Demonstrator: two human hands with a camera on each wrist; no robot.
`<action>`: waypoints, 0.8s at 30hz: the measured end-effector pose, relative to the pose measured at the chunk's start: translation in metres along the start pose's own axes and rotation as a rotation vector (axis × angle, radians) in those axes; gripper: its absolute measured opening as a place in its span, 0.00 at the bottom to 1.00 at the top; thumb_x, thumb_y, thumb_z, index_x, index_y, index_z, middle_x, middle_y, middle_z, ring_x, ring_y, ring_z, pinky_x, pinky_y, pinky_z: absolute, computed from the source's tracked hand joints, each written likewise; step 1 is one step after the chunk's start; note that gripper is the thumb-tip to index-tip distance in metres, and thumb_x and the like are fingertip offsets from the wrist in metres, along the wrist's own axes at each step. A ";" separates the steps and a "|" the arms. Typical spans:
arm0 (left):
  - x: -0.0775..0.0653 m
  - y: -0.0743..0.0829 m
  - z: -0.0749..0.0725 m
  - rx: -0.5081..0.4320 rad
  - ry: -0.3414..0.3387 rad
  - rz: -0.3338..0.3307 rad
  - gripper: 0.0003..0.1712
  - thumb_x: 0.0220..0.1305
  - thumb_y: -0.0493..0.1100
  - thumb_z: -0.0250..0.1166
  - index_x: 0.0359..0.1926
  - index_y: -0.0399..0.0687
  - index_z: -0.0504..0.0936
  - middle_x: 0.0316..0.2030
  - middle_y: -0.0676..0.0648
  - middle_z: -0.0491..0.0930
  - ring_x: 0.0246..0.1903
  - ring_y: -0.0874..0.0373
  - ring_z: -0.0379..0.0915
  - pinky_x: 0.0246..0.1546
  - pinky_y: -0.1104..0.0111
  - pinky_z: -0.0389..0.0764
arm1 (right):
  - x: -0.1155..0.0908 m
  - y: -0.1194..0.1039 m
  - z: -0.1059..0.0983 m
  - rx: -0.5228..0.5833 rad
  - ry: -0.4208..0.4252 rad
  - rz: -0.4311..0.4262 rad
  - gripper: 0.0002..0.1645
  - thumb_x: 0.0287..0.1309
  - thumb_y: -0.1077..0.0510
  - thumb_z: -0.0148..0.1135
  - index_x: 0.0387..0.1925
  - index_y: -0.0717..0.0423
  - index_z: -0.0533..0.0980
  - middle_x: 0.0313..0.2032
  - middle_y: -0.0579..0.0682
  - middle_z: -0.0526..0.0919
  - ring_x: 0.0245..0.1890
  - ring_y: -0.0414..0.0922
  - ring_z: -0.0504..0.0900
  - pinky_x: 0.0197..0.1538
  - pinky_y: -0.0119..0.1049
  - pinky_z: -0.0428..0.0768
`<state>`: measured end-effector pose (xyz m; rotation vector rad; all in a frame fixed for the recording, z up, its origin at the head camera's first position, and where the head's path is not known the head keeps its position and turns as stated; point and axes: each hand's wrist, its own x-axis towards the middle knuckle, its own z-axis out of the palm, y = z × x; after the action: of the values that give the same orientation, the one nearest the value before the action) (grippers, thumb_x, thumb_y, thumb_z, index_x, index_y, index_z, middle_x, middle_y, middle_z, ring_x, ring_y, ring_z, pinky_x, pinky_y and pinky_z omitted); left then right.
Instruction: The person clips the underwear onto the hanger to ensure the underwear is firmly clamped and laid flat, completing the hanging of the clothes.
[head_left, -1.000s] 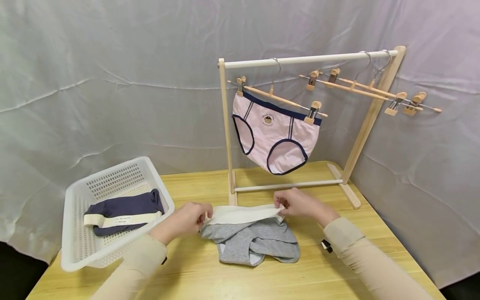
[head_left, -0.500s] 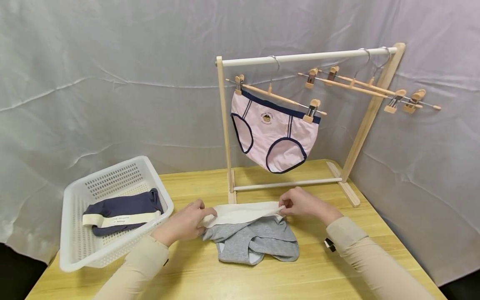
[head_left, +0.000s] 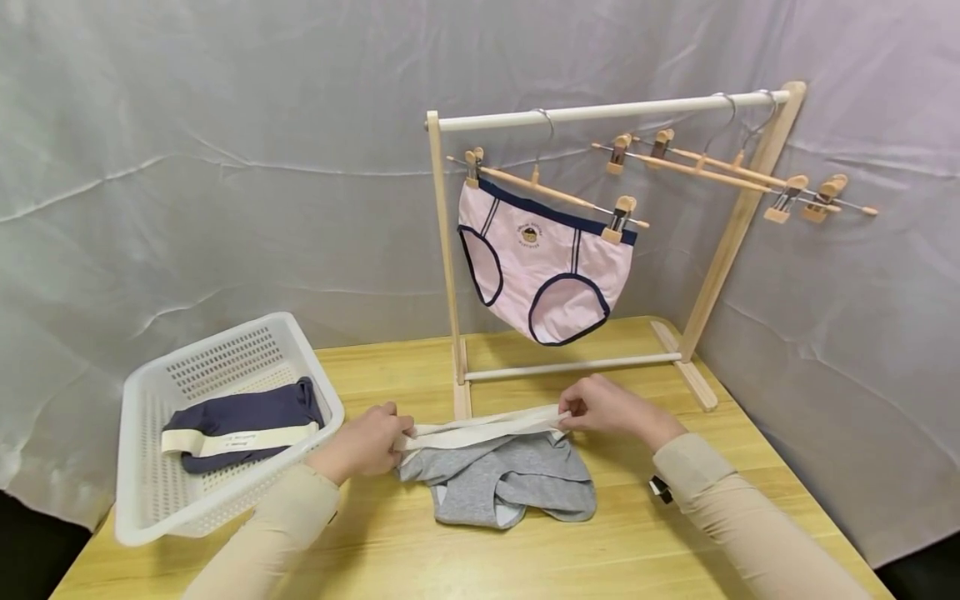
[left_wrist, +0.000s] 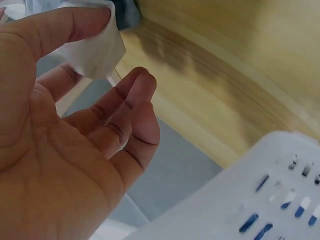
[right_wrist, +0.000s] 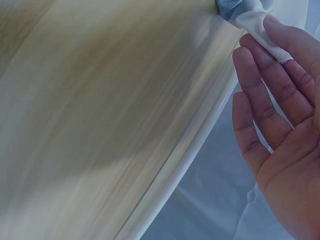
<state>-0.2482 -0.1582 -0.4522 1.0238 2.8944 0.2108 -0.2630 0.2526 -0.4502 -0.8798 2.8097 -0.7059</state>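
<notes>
Pinching cream waistband, left hand, right hand, palms in wrist views only

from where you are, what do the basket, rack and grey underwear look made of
Basket: likely plastic, white and smooth, with evenly slotted walls.
Rack posts: look like matte wood, by their pale tan tone; the rods, smooth and white, could be painted wood, metal or plastic.
Grey underwear: soft matte knit, perhaps cotton, by its heathered folds; flat cream waistband perhaps elastic.

Creased pale-grey fabric curtain behind yellow wood-grain table, continuing along its right side. Lilac tint upper right. Soft shadows on tabletop.
</notes>
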 end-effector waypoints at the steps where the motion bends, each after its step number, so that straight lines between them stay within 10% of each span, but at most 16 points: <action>1: 0.000 -0.001 -0.001 0.003 0.006 -0.002 0.14 0.56 0.34 0.78 0.43 0.47 0.86 0.35 0.46 0.77 0.34 0.52 0.75 0.38 0.56 0.83 | 0.000 0.000 0.000 0.003 0.001 -0.001 0.09 0.63 0.58 0.77 0.28 0.47 0.84 0.25 0.35 0.85 0.26 0.29 0.78 0.34 0.28 0.81; 10: -0.005 -0.001 -0.009 -0.089 0.014 -0.051 0.19 0.66 0.43 0.77 0.25 0.51 0.75 0.22 0.55 0.70 0.24 0.60 0.65 0.27 0.66 0.69 | -0.002 0.001 -0.004 0.011 -0.001 0.044 0.14 0.63 0.51 0.78 0.26 0.45 0.80 0.24 0.35 0.82 0.26 0.31 0.77 0.33 0.29 0.79; 24: -0.006 -0.002 -0.016 -0.164 0.191 0.115 0.23 0.53 0.27 0.69 0.21 0.51 0.64 0.21 0.59 0.54 0.24 0.66 0.56 0.27 0.73 0.60 | -0.004 0.001 0.001 0.017 0.052 -0.005 0.20 0.59 0.52 0.81 0.28 0.47 0.73 0.24 0.37 0.73 0.25 0.32 0.71 0.30 0.28 0.72</action>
<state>-0.2470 -0.1652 -0.4368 1.2012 2.9213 0.5726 -0.2601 0.2558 -0.4515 -0.8786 2.8436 -0.7624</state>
